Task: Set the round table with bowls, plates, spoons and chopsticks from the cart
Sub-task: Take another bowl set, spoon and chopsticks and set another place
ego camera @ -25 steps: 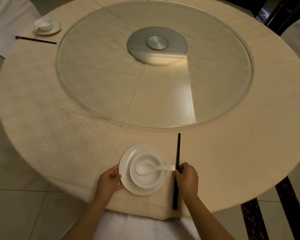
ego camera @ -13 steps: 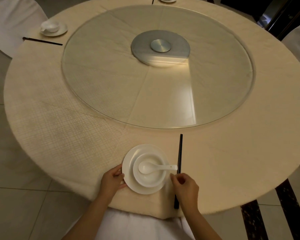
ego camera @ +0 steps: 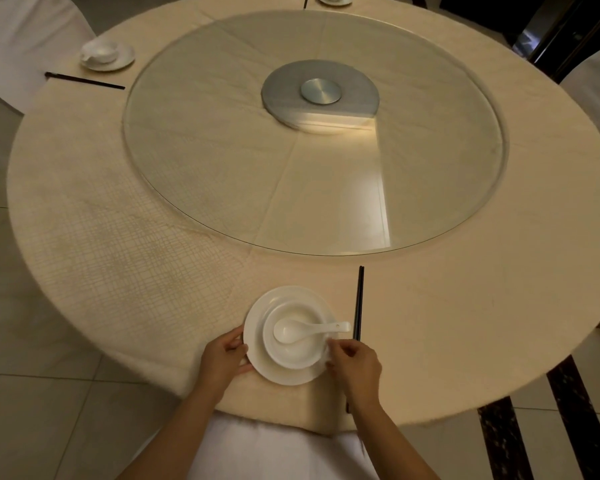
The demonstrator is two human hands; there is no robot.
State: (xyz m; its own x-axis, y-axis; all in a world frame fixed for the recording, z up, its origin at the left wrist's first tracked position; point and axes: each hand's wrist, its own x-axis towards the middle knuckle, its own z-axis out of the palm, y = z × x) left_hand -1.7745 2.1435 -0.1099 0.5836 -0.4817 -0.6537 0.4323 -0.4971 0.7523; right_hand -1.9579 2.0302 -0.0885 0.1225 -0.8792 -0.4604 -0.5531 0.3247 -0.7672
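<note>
the head view looks down on a big round tabletop (ego camera: pixel 465 306) with a cream cloth and a glass turning disc (ego camera: pixel 222 150) in the middle. at the near edge sits a white plate (ego camera: pixel 257 327) with a white bowl (ego camera: pixel 302 355) on it. a white spoon (ego camera: pixel 305 330) lies in the bowl, handle to the right. black chopsticks (ego camera: pixel 359 299) lie just right of the plate. the left hand (ego camera: pixel 222 358) holds the plate's left rim, fingers curled on it. the right hand (ego camera: pixel 354 362) pinches the plate's right rim. another place setting (ego camera: pixel 107 56) sits far left.
</note>
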